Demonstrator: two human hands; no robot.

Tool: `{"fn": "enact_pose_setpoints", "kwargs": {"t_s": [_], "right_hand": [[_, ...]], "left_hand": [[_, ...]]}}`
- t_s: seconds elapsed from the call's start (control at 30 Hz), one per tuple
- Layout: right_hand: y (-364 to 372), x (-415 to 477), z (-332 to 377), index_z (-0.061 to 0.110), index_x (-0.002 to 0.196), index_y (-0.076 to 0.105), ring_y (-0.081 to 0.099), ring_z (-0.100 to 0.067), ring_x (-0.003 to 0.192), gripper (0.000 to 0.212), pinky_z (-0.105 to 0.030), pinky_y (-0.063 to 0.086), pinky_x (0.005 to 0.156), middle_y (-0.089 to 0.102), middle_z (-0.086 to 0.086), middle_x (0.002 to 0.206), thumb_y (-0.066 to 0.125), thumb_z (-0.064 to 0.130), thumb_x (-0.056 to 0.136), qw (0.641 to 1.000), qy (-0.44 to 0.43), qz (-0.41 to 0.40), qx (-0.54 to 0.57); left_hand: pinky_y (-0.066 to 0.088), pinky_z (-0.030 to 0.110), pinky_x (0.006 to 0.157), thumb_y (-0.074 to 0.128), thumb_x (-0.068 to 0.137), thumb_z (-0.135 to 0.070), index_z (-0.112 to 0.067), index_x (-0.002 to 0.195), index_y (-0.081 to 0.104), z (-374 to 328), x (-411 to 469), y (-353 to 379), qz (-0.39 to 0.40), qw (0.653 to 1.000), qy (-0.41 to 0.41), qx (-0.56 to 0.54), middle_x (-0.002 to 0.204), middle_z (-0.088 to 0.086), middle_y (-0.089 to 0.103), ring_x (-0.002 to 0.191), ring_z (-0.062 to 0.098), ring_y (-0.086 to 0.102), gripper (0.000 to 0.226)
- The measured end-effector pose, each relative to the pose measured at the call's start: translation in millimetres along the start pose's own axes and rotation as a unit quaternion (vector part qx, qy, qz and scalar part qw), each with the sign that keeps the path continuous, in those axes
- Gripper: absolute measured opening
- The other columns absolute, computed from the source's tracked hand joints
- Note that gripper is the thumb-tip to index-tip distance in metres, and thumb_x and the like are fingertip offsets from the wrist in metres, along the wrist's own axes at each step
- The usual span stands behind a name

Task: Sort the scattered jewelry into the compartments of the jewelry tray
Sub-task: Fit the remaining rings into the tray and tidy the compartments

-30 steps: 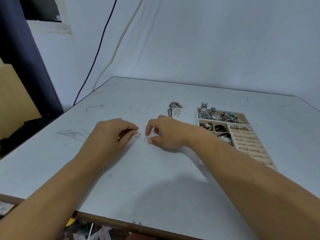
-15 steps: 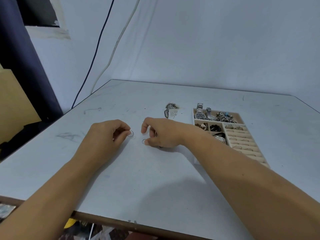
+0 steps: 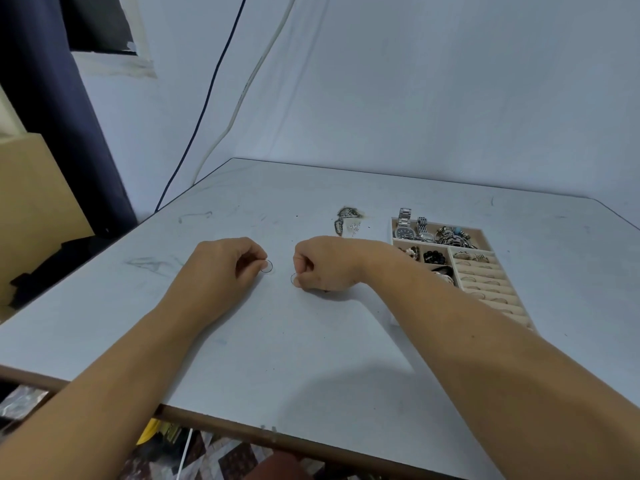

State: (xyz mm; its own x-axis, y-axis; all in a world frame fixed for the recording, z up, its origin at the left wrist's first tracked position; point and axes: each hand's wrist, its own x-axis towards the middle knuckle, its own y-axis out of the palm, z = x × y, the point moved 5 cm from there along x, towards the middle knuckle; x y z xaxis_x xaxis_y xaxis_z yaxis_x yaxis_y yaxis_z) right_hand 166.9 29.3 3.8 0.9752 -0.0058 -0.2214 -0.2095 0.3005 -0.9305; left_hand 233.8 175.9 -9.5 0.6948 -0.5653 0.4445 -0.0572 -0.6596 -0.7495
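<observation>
My left hand [image 3: 225, 263] pinches a thin wire hoop [image 3: 267, 266] between thumb and fingertips, just above the table. My right hand [image 3: 325, 263] is curled with its thumb and fingers pinching a second thin hoop [image 3: 294, 279] at the table surface. The two hoops are a short gap apart. The beige jewelry tray [image 3: 485, 237] lies to the right, partly hidden by my right forearm; it holds watches at the back, small dark pieces in the middle cells and rings in the padded rows.
A small heap of loose silver jewelry [image 3: 348, 221] lies on the white table [image 3: 311, 341] behind my right hand, left of the tray. Two cables hang down the back wall. The table's front edge runs below my forearms.
My right hand's fingers have curled tighter around its hoop. My left hand keeps its pinch on the other hoop. The view has shifted slightly.
</observation>
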Motion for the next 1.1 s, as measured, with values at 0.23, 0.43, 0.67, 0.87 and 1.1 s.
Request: {"fn": "enact_pose_setpoints", "kwargs": {"t_s": [0.23, 0.43, 0.67, 0.87, 1.1], "right_hand": [[-6, -49, -9, 0.017, 0.079, 0.059, 0.049, 0.002, 0.060, 0.013, -0.011, 0.040, 0.058, 0.056, 0.012, 0.068, 0.069, 0.023, 0.084, 0.978, -0.065, -0.161, 0.118], [-27, -134, -67, 0.029, 0.079, 0.064, 0.060, -0.003, 0.071, 0.011, -0.011, 0.044, 0.064, 0.067, 0.011, 0.074, 0.073, 0.022, 0.081, 0.955, -0.028, -0.267, 0.122], [-35, -212, -147, 0.034, 0.082, 0.061, 0.063, 0.000, 0.082, 0.021, -0.007, 0.046, 0.073, 0.068, 0.017, 0.081, 0.070, 0.015, 0.083, 0.933, 0.053, -0.340, 0.105], [-16, -226, -166, 0.031, 0.087, 0.065, 0.064, 0.000, 0.085, 0.016, -0.013, 0.049, 0.077, 0.069, 0.018, 0.085, 0.068, 0.015, 0.086, 0.926, 0.043, -0.353, 0.126], [-16, -234, -163, 0.028, 0.088, 0.066, 0.062, -0.002, 0.084, 0.011, -0.013, 0.048, 0.075, 0.068, 0.014, 0.083, 0.066, 0.017, 0.087, 0.927, 0.023, -0.339, 0.162]], "left_hand": [[0.044, 0.007, 0.069, 0.071, 0.082, -0.020, -0.029, 0.081, 0.068, -17, -6, 0, 0.004, 0.998, 0.014, -0.065, 0.074, -0.019, 0.067, 0.078, -0.002, 0.061, 0.009], [0.044, 0.004, 0.067, 0.073, 0.081, -0.019, -0.028, 0.083, 0.071, -67, -7, 10, 0.042, 0.989, 0.058, -0.128, 0.084, -0.023, 0.068, 0.075, -0.001, 0.064, 0.009], [0.051, 0.012, 0.070, 0.071, 0.083, -0.016, -0.024, 0.086, 0.073, -162, -7, 54, 0.106, 0.961, 0.152, -0.205, 0.076, -0.014, 0.071, 0.072, 0.002, 0.066, 0.008], [0.051, 0.015, 0.067, 0.068, 0.084, -0.018, -0.022, 0.092, 0.072, -213, -9, 94, 0.155, 0.951, 0.214, -0.161, 0.081, -0.012, 0.070, 0.073, 0.001, 0.064, 0.009], [0.043, 0.012, 0.069, 0.065, 0.087, -0.028, -0.024, 0.092, 0.069, -233, -13, 112, 0.127, 0.935, 0.327, -0.060, 0.083, -0.016, 0.063, 0.075, -0.004, 0.055, 0.008]]}}
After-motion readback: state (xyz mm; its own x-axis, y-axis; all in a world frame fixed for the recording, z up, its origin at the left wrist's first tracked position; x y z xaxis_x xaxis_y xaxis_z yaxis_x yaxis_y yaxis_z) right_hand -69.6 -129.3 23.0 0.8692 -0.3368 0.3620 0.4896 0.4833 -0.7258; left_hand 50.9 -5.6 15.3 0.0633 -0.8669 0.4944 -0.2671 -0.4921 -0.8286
